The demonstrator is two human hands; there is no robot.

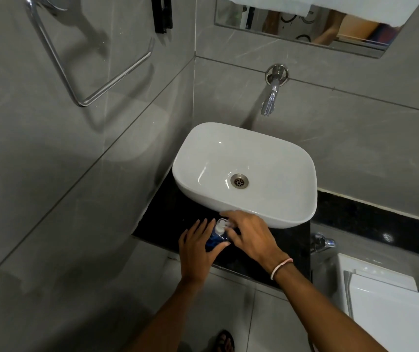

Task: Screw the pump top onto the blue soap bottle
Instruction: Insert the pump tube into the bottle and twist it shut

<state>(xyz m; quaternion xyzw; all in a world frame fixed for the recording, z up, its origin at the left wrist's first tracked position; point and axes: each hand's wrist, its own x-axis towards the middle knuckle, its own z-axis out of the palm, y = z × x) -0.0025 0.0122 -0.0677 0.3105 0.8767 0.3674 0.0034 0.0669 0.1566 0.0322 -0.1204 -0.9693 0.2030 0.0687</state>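
The blue soap bottle [214, 240] stands on the black counter [162, 222] just in front of the white basin. My left hand [198, 247] wraps around its left side, thumb across the front. The white pump top [221, 226] sits on the bottle's neck. My right hand [247, 235] comes in from the right with its fingertips closed on the pump top. Most of the bottle's body is hidden behind both hands.
A white basin [277, 214] with a metal drain fills the counter behind the bottle. A chrome tap [270, 97] juts from the wall above it. A towel ring [89, 72] hangs on the left wall. A white toilet tank [386, 301] stands lower right.
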